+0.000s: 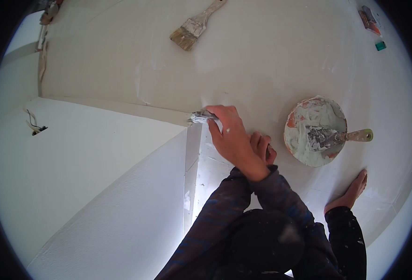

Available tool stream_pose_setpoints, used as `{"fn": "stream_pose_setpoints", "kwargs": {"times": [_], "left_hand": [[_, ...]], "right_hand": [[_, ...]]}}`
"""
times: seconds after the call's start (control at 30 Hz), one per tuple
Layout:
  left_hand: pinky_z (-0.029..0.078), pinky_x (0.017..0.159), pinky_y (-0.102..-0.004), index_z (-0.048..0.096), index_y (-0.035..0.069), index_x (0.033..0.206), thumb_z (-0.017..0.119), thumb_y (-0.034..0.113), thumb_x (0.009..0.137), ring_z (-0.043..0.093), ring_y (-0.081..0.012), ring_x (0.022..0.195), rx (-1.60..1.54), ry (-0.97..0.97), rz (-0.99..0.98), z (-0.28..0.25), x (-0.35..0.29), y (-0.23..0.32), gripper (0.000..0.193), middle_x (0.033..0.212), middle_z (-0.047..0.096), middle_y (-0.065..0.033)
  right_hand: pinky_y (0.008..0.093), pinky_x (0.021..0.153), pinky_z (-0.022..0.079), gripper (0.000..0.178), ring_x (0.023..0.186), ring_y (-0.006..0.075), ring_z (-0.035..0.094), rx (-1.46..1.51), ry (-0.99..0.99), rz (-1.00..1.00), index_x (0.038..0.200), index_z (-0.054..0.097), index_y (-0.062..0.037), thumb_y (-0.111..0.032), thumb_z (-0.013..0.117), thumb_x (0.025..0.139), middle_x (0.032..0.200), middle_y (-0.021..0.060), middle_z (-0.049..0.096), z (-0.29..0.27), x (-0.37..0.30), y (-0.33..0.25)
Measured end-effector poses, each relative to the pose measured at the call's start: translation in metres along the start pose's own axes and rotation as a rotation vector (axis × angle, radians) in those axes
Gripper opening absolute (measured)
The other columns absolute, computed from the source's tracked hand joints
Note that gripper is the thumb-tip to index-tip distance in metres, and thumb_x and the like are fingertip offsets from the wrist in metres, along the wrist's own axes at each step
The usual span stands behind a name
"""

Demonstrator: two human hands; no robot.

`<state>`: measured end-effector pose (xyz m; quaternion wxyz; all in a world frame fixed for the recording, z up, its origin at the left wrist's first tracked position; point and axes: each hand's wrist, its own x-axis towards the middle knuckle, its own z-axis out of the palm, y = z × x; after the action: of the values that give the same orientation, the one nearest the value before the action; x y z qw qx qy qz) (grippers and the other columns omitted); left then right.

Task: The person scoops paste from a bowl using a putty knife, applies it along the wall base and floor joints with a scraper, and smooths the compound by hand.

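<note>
My forearms cross. My right hand [231, 133] reaches to the left and grips a small metal scraper [202, 116] smeared with white putty. Its blade lies against the end of the narrow ledge [168, 113], at the wall's corner. Beneath and behind the right wrist, my left hand [261, 142] is closed around something with a dark end, mostly hidden by the fingers. To the right stands a round container of whitish putty [308, 112], and a putty knife [355, 136] lies across its top with its blade coated.
A worn paintbrush [192, 30] lies on the floor at the far side. Small items, among them a green piece [380, 45], sit far right. Wires [35, 123] stick out of a hole in the white wall at left. My bare foot [353, 190] rests right of me.
</note>
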<state>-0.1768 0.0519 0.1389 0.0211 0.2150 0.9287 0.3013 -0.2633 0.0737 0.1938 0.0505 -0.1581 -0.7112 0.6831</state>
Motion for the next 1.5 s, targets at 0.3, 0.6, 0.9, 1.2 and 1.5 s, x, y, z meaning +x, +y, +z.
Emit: {"fn": "stream_pose_setpoints", "kwargs": {"times": [0.3, 0.6, 0.9, 1.2, 1.5], "left_hand": [[0.044, 0.070, -0.0440, 0.055, 0.012, 0.096, 0.067, 0.014, 0.074, 0.053, -0.0271, 0.079, -1.171, -0.111, -0.735, 0.031, -0.022, -0.023, 0.025, 0.089, 0.053, -0.0077], [0.044, 0.075, -0.0444, 0.056, 0.013, 0.095, 0.068, 0.011, 0.070, 0.054, -0.0263, 0.081, 0.002, -0.062, -0.027, -0.013, 0.006, 0.005, 0.028, 0.089, 0.054, -0.0058], [0.041, 0.068, -0.0434, 0.054, 0.012, 0.091, 0.067, 0.008, 0.063, 0.052, -0.0286, 0.078, 0.015, 0.060, 0.026, 0.002, 0.002, -0.001, 0.031, 0.084, 0.050, -0.0075], [0.045, 0.101, -0.0415, 0.057, 0.013, 0.130, 0.065, 0.044, 0.091, 0.053, -0.0298, 0.123, -0.506, -0.249, -0.286, -0.001, -0.001, -0.011, 0.051, 0.126, 0.060, -0.0118], [0.031, 0.110, -0.0504, 0.061, 0.014, 0.128, 0.061, 0.045, 0.087, 0.046, -0.0298, 0.133, 0.002, -0.434, -0.161, -0.009, 0.004, -0.008, 0.051, 0.135, 0.059, -0.0100]], "right_hand": [[0.0401, 0.077, 0.051, 0.024, 0.088, 0.0324, 0.062, -0.083, -0.259, 0.102, 0.113, 0.063, -0.0026, -0.007, 0.065, 0.090, 0.099, 0.0161, 0.065, -0.046, 0.012, -0.005], [0.0444, 0.077, 0.052, 0.020, 0.089, 0.0342, 0.060, -0.313, -0.109, -0.194, 0.096, 0.063, -0.0019, -0.005, 0.071, 0.078, 0.094, 0.0130, 0.063, 0.016, 0.007, 0.011], [0.0420, 0.074, 0.051, 0.028, 0.083, 0.0357, 0.062, -0.332, -0.385, 0.228, 0.107, 0.066, -0.0039, -0.006, 0.069, 0.079, 0.089, 0.0151, 0.066, -0.004, -0.041, -0.003], [0.0415, 0.084, 0.050, 0.033, 0.104, 0.0347, 0.055, -0.359, -0.522, -0.350, 0.114, 0.064, -0.0048, 0.005, 0.061, 0.082, 0.103, 0.0130, 0.066, -0.002, 0.074, 0.009], [0.0460, 0.080, 0.052, 0.025, 0.092, 0.0398, 0.061, -0.388, -0.455, -0.109, 0.107, 0.064, -0.0012, 0.000, 0.062, 0.082, 0.093, 0.0193, 0.068, -0.030, 0.026, 0.004]]}}
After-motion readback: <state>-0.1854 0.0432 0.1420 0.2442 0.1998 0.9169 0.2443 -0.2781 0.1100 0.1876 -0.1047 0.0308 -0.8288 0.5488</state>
